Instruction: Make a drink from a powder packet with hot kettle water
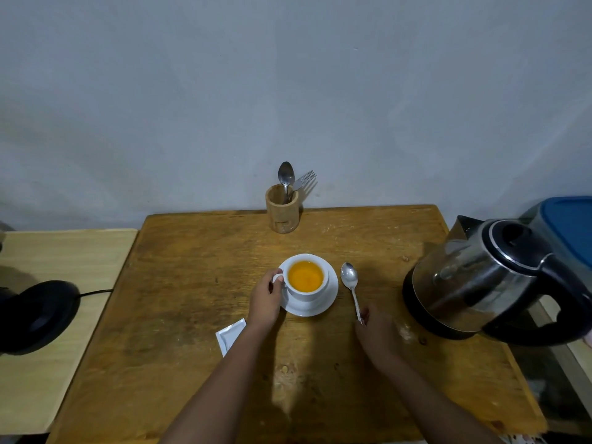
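We're sitting at one wooden table [198,315], one kettle [480,280] standing right, off its base [38,315] at left. One cup [306,278] on one saucer [330,299] is already holding orange drink, one packet [230,336] lying apparently emptied, so likely only stirring is left. Our left hand [266,301] is pinching the cup's handle, our right hand [374,331] is closing fingers on one loose spoon [350,283]; another spoon and a fork standing in the holder [282,208]
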A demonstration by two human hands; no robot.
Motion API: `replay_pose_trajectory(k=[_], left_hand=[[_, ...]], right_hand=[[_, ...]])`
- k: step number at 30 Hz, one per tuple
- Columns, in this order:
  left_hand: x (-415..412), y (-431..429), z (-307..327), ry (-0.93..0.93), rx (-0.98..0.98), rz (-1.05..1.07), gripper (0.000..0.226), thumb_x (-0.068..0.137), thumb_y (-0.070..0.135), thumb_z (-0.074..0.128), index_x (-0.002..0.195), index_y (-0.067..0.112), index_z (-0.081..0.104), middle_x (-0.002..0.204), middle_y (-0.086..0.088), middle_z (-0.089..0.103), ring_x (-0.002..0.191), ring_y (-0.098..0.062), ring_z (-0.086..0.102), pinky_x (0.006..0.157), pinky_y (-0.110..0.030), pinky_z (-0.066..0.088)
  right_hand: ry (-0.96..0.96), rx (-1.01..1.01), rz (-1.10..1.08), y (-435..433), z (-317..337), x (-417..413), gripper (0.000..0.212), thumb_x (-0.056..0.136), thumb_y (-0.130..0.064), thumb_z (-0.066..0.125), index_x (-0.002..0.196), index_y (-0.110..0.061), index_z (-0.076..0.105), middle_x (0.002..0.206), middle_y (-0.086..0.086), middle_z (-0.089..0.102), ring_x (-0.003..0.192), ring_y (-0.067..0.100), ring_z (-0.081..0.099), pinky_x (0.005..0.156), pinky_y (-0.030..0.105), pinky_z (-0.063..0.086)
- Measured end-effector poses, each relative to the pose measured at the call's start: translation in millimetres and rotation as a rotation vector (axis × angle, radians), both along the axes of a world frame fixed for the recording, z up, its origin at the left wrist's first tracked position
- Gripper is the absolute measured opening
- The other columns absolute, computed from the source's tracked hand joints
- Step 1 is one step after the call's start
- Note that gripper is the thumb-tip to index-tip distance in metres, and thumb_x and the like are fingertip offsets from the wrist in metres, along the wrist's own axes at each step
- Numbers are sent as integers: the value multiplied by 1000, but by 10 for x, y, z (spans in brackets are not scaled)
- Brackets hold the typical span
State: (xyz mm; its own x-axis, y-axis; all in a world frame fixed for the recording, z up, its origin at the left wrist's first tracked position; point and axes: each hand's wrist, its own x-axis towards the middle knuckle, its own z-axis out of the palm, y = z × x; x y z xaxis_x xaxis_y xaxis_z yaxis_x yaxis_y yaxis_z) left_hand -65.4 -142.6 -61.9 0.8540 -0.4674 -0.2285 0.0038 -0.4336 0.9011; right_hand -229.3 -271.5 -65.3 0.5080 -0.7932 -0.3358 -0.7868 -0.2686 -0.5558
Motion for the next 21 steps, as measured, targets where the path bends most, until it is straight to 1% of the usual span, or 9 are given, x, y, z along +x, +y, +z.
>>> replay_pose_trajectory(k=[5,7,9,11,13,15,17,19,21], left_hand=[[-10,5,-54,-76,51,12,35,95,31,41,123,18,57,121,-3,63,112,-18,56,96,-39,49],[-20,-13,-57,-112,82,21,37,96,32,39,126,18,55,124,-5,59,111,-14,52,94,-34,45],[-64,-20,-15,-135,94,44,38,96,30,38,128,15,52,122,0,51,107,-8,42,91,-28,36],[-126,-2,13,-168,85,95,38,97,30,37,129,14,49,117,5,42,107,-7,38,90,-26,31],[-207,79,-48,-207,84,124,35,97,29,34,124,13,49,118,0,47,107,-11,43,88,-28,33],[-267,195,-191,-236,180,108,32,97,26,33,121,12,49,121,-7,52,110,-20,49,86,-30,38],[-303,310,-298,-271,341,9,38,96,25,32,129,12,44,135,-10,47,125,-25,44,95,-34,43],[-339,373,-393,-345,479,-131,47,96,23,32,142,10,31,154,-12,27,143,-25,24,111,-35,33],[-387,385,-402,-337,538,-193,52,96,20,31,146,10,21,159,-8,12,147,-22,8,116,-32,23]], right_hand=[[78,-13,38,-10,6,30,15,90,-18,57,104,-13,59,108,5,62,82,11,49,55,18,33],[111,-47,63,-24,2,21,16,91,-21,55,105,-14,59,108,3,62,83,10,48,55,18,30],[129,-68,85,-21,-5,9,17,91,-22,54,106,-15,58,110,3,61,85,11,48,57,17,32],[136,-126,102,-17,-27,-14,17,93,-25,52,106,-17,59,111,2,60,92,12,51,69,18,41],[150,-232,101,-28,-45,-64,22,95,-29,44,107,-17,58,113,2,58,99,13,51,80,24,42],[132,-309,101,-72,-61,-144,28,97,-31,38,115,-18,56,123,3,54,108,14,50,85,26,41],[137,-281,129,-140,-76,-224,39,98,-30,35,133,-16,44,143,5,40,129,19,39,101,32,38],[227,-241,234,-180,-134,-314,51,99,-31,32,146,-15,23,158,6,17,145,22,16,116,36,23],[311,-213,316,-173,-172,-368,56,100,-33,28,149,-18,7,161,4,1,148,21,0,119,37,11]])
